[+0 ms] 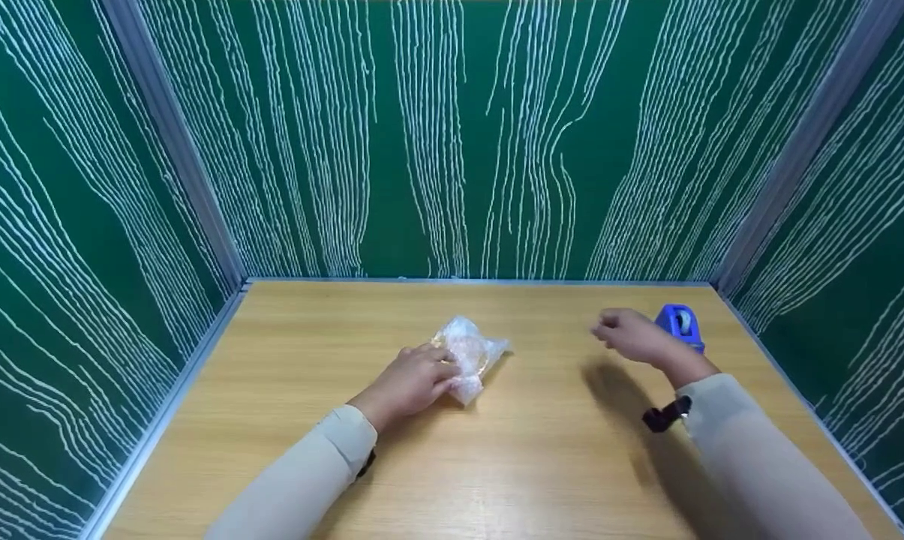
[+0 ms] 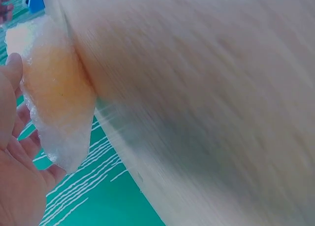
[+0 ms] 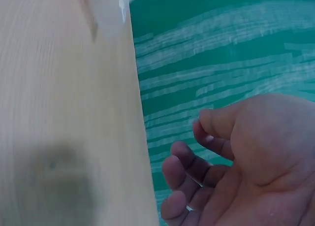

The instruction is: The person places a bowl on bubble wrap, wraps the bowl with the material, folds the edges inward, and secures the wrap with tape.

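Note:
A crumpled bundle of clear bubble wrap point(image 1: 467, 349) with something orange inside lies on the table, its loose end pointing right. My left hand point(image 1: 414, 379) holds its near left side. The left wrist view shows the thumb on one face of the bundle point(image 2: 59, 93) and the fingers round the other; the wrap hides the content's shape. My right hand point(image 1: 632, 335) is above the table at the right, apart from the bundle, with thumb and index fingertips point(image 3: 209, 122) pinched together. A faint clear sliver point(image 3: 195, 120) shows at their tips; the other fingers are curled.
A blue tape dispenser point(image 1: 679, 326) with a roll stands at the back right, just behind my right wrist. The wooden table point(image 1: 309, 315) is bounded by green walls point(image 1: 482, 150) with white streaks at the back and both sides.

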A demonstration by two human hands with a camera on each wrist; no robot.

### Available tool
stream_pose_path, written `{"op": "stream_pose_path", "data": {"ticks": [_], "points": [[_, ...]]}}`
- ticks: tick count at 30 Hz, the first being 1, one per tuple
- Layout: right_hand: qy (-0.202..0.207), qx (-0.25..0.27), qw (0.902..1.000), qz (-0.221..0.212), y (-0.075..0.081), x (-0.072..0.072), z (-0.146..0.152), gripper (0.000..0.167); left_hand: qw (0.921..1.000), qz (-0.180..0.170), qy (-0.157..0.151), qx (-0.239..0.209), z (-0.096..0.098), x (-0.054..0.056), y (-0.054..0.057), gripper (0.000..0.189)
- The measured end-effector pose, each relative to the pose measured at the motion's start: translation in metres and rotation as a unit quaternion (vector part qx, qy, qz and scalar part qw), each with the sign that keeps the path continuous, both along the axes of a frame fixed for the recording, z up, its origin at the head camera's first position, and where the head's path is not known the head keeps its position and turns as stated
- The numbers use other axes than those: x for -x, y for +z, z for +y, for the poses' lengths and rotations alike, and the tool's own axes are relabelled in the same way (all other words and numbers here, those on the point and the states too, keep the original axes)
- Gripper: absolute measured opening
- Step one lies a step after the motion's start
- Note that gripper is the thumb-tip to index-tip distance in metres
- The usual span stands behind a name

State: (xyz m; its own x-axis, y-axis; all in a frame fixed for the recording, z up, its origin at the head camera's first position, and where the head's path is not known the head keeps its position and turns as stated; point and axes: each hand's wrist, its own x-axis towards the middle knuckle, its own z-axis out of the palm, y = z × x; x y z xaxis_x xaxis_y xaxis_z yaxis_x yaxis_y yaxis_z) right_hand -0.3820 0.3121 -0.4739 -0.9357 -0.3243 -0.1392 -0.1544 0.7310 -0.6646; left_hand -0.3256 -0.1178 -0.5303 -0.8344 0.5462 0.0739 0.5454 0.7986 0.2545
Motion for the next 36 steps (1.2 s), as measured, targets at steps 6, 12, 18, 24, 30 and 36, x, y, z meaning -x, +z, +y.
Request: {"op": "stream_pose_path", "data": {"ticks": [6, 12, 18, 24, 30, 36], "points": [[0.090, -0.018, 0.9958, 0.002, 0.010, 0.005, -0.049, 0.024, 1.0000, -0.003, 0.005, -0.002, -0.001, 0.001, -0.001, 0.040], [0.160, -0.072, 0.9844, 0.006, 0.021, 0.012, -0.105, 0.022, 0.9999, -0.004, 0.008, -0.006, -0.002, 0.000, -0.001, 0.041], [0.226, -0.139, 0.9640, 0.025, 0.024, 0.019, -0.150, 0.018, 0.9999, 0.000, 0.002, -0.016, -0.001, 0.000, -0.002, 0.039], [0.281, -0.190, 0.9384, 0.066, 0.021, 0.023, -0.181, 0.016, 0.9995, 0.025, -0.012, -0.011, -0.002, -0.001, -0.004, 0.037], [0.274, -0.245, 0.9289, 0.044, 0.022, 0.019, -0.200, 0.019, 0.9996, 0.022, -0.010, -0.013, -0.001, 0.000, -0.005, 0.039], [0.228, -0.270, 0.9355, -0.007, 0.022, 0.019, -0.211, 0.020, 0.9993, 0.033, -0.014, -0.011, 0.000, 0.001, -0.003, 0.037]]}}
